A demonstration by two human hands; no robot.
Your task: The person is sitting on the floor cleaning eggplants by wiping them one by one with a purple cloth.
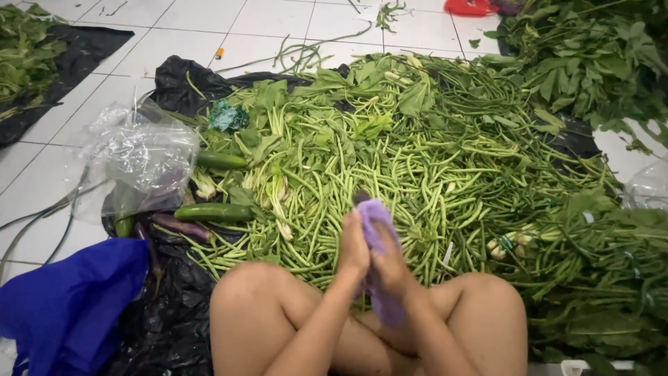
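Purple cloth (376,230) is clasped between both hands, near the middle of the scene, just above the person's crossed bare knees. Its upper end sticks up past the fingertips and its lower end hangs down between the wrists. The left hand (353,249) is curled closed around the cloth's left side, fingers wrapped on it. The right hand (392,268) is likewise closed on the cloth from the right, pressing it against the left hand.

Just beyond the hands a broad heap of long green beans (390,160) covers black plastic sheeting (170,317) spread on the white tiled floor (202,28). At the left, a crumpled clear plastic bag (139,157) lies beside the heap, and a blue bag (66,310) sits in the near left corner. Two cucumbers (212,212) and a dark purple eggplant (182,227) rest near the clear bag. Leafy greens (591,59) pile up at the far right, with a red object (470,7) at the far edge.

Both forearms rise from the near edge and converge, wrists close together, hands held upright over the lap.
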